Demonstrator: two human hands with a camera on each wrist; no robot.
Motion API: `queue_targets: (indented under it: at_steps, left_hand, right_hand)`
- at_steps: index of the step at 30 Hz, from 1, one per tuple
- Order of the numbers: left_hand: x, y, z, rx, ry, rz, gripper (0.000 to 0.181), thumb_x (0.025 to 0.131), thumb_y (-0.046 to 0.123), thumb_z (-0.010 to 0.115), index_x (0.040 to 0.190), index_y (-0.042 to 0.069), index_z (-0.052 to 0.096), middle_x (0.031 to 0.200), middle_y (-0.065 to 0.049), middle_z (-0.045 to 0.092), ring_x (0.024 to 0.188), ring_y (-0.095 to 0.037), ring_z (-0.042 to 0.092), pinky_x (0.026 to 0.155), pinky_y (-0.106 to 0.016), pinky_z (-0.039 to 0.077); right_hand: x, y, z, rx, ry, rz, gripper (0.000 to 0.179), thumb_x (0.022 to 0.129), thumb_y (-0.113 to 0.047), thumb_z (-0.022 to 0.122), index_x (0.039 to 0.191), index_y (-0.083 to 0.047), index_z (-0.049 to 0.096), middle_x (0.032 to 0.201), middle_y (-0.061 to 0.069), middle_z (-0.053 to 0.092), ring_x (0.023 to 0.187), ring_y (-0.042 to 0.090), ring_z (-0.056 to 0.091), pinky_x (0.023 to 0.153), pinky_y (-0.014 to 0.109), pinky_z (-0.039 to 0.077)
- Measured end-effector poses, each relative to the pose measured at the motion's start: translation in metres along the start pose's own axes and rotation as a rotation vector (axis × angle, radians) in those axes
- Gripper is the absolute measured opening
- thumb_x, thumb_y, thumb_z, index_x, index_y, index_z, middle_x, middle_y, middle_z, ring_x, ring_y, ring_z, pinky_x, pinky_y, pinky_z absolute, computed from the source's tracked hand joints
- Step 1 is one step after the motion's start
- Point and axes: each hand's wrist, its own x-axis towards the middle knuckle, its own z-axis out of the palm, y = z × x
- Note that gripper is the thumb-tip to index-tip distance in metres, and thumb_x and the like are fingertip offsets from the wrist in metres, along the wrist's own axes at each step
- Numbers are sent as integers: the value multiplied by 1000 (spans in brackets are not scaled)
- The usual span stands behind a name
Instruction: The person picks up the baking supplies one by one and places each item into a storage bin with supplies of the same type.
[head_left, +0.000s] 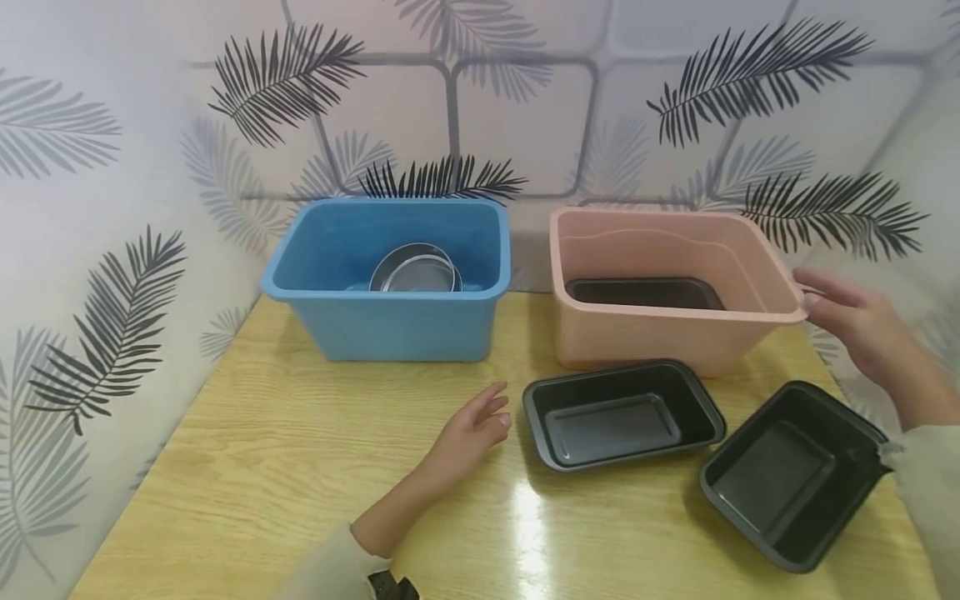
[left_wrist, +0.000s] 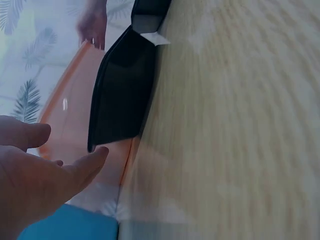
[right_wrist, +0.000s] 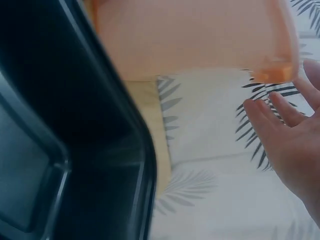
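Observation:
My left hand point(head_left: 467, 442) is over the table, fingers loosely bent and holding nothing, just left of a dark rectangular loaf pan point(head_left: 615, 425). In the left wrist view, its fingertips are close to the near end of that pan point(left_wrist: 122, 90). My right hand point(head_left: 858, 325) is at the right end of a pink plastic bin point(head_left: 667, 333), fingertips right at the rim. The right wrist view shows that hand point(right_wrist: 292, 135) with its fingers extended beside the bin's corner. Another dark pan point(head_left: 645, 292) lies inside the pink bin.
A second dark baking pan point(head_left: 780, 475) sits at the table's right side, below my right forearm. Back left stands a blue bin point(head_left: 397, 329) with round metal tins point(head_left: 420, 273) inside. A leaf-patterned covering point(head_left: 525, 108) rises behind the wooden table point(head_left: 300, 442).

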Motion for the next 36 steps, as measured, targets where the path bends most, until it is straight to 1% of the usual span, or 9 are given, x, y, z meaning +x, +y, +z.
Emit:
queue_targets:
  at_steps: [2, 3, 7, 11, 13, 20, 25, 33, 36]
  left_hand:
    - [5, -3, 7, -5, -9, -2, 62, 104, 25, 56, 160, 14, 30, 161, -23, 32, 145, -40, 40, 113, -47, 44]
    - [7, -5, 10, -7, -14, 6, 62, 104, 23, 56, 159, 12, 31, 160, -24, 33, 145, -40, 40, 113, -47, 45]
    - [18, -12, 19, -15, -35, 23, 62, 103, 19, 59, 158, 11, 32, 158, -21, 38, 144, -37, 42, 112, -45, 45]
    - [25, -14, 23, -3, -33, 30, 61, 103, 17, 59, 158, 11, 32, 157, -19, 41, 145, -35, 41, 114, -43, 43]
    - [28, -14, 25, 5, -27, 32, 61, 103, 16, 58, 158, 8, 32, 158, -20, 40, 145, -36, 40, 115, -44, 41]
    - [37, -15, 31, -49, -35, 20, 62, 104, 11, 55, 159, 6, 27, 159, -20, 38, 146, -32, 40, 116, -40, 41]
    - [45, -18, 33, -36, -18, 14, 63, 104, 11, 54, 159, 5, 26, 158, -19, 40, 144, -32, 43, 114, -39, 44]
    - [56, -18, 32, 42, -8, 41, 55, 105, 11, 54, 157, 8, 35, 154, -15, 47, 137, -30, 52, 109, -40, 49]
    - [57, -17, 32, 68, -4, 32, 54, 104, 11, 54, 156, 9, 39, 155, -12, 46, 136, -29, 53, 109, -41, 49]
  right_hand:
    - [0, 3, 1, 121, -15, -13, 61, 106, -35, 49, 161, -19, 28, 153, -15, 42, 109, -15, 50, 86, 6, 48]
    - [1, 4, 2, 204, -22, -24, 59, 106, -31, 51, 160, -18, 31, 148, -18, 47, 108, -15, 52, 82, 5, 48]
    - [0, 6, 5, 552, -74, -79, 51, 106, -14, 51, 155, -14, 41, 134, -19, 58, 110, -9, 59, 82, 11, 54]
    - [1, 7, 10, 727, -120, -113, 45, 106, -4, 45, 150, -14, 50, 141, -15, 56, 114, -3, 62, 84, 17, 57]
    - [1, 7, 12, 755, -125, -106, 45, 106, -4, 44, 150, -14, 50, 147, -13, 51, 115, -2, 62, 86, 18, 57]
    - [3, 8, 14, 729, -100, -91, 51, 107, -10, 46, 157, -13, 37, 165, -6, 29, 116, -4, 59, 86, 16, 57]
    - [3, 8, 14, 735, -102, -103, 51, 107, -8, 45, 157, -12, 36, 166, -6, 28, 118, -3, 59, 86, 17, 57]
    - [3, 7, 14, 744, -98, -107, 51, 107, -9, 46, 157, -12, 36, 167, -4, 25, 118, -2, 59, 85, 19, 58]
    - [3, 7, 14, 754, -95, -105, 52, 107, -8, 46, 157, -11, 36, 167, -3, 26, 118, -1, 59, 85, 19, 59]
